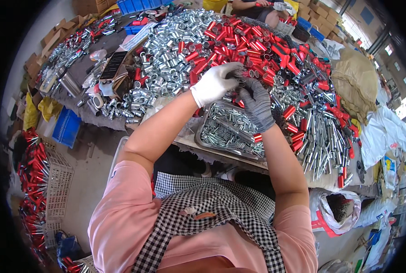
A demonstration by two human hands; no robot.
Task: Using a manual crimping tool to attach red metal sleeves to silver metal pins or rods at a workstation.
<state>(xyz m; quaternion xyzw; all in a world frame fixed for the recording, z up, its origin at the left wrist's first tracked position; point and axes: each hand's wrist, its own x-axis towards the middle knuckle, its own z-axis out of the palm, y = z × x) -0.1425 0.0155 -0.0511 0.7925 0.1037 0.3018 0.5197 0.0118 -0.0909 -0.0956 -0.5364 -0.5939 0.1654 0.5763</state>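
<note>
My left hand (215, 84), in a white glove, has its fingers curled at the near edge of the heaped parts. My right hand (259, 105), in a grey glove, comes up beside it with bent fingers. The two hands meet at the fingertips around something small and dark, too unclear to name. Just below them sits a clear tray (228, 149) of short silver metal pins (223, 127). Beyond the hands lie heaped red tubes (253, 48), with shiny silver collars (171, 50) to their left. Metal rods (319, 148), some with red handles, spread out at the right.
A phone (113, 65) leans on a small stand at the left, near a steel flask (69, 83). White crates (58, 182) of red-handled parts stand on the floor at left. An open sack (335, 214) stands at lower right. Another person (257, 9) sits across the table.
</note>
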